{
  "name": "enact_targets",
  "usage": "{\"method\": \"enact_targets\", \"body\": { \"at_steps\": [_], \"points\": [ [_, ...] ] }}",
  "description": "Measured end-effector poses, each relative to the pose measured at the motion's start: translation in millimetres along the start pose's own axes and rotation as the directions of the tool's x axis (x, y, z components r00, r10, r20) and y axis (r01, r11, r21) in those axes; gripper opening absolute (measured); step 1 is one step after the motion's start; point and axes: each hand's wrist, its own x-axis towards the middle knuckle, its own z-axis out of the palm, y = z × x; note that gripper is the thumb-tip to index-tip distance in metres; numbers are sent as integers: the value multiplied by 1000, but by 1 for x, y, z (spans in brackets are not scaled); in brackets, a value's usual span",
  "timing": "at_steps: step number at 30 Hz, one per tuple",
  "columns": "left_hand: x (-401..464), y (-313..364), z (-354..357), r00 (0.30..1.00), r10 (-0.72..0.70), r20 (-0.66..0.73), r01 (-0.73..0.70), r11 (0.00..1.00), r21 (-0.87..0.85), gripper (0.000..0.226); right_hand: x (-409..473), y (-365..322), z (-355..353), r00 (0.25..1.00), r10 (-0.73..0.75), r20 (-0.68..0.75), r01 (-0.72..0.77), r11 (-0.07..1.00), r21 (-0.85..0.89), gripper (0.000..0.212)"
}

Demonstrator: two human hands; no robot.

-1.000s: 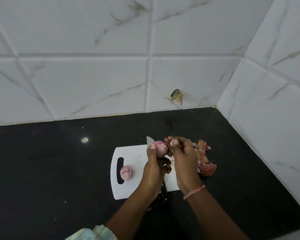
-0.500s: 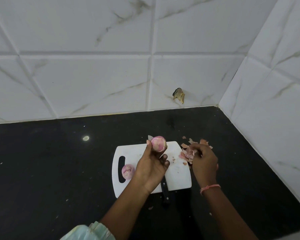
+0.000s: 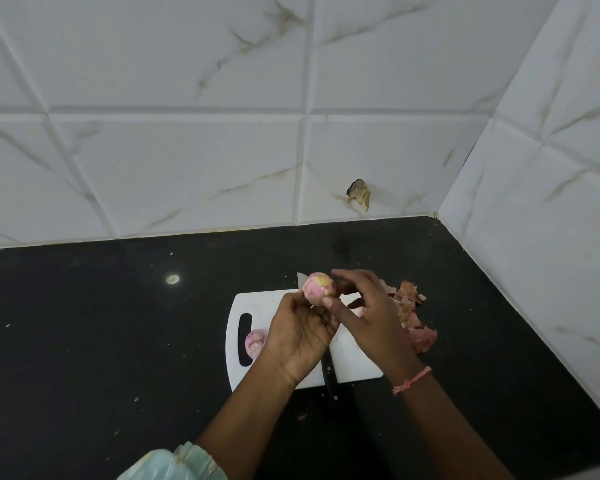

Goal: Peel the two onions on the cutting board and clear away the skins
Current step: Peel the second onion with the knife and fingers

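White marble-look wall tiles with faint brown veining are meeting in a corner above a black countertop, which is showing pale specks and a small round glint of light. A chipped, brownish hole is marking the back wall just above the counter.

Black stone countertop, kinda speckled, with crumbs and a small shiny glare spot on it, tucked into a corner of white marble-look tile. A white cutting board with a handle slot lies flat on it. Just off the board's right edge there's a heap of pinkish onion skins right on the counter. A black knife handle pokes over the board's near edge onto the counter.
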Motion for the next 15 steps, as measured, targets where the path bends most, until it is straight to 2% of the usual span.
{"method": "enact_targets", "body": {
  "at_steps": [3, 6, 8, 11, 15],
  "points": [
    [-5, 2, 2, 999, -25, 38, 21, 994, 109, 51, -1, -3, 4, 994, -98, -58, 96, 995, -25, 28],
    [-11, 2, 3, 999, -38, 1, 37, 969, 244, 71, -2, -9, 6, 982, -175, -69, 170, 983, -72, 27],
    [-14, 5, 2, 1000, 0, -25, 7, 964, 268, 66, -2, -16, 8, 970, -228, -87, 219, 971, -98, 25],
    [-19, 11, -2, 998, 67, -6, -64, 968, 241, 47, -2, -23, 12, 980, -180, -88, 185, 981, 54, 27],
    [-23, 21, -5, 991, 124, 59, -131, 982, 139, 42, -8, -31, 16, 988, -94, -122, 125, 953, 277, 41]
  ]
}}
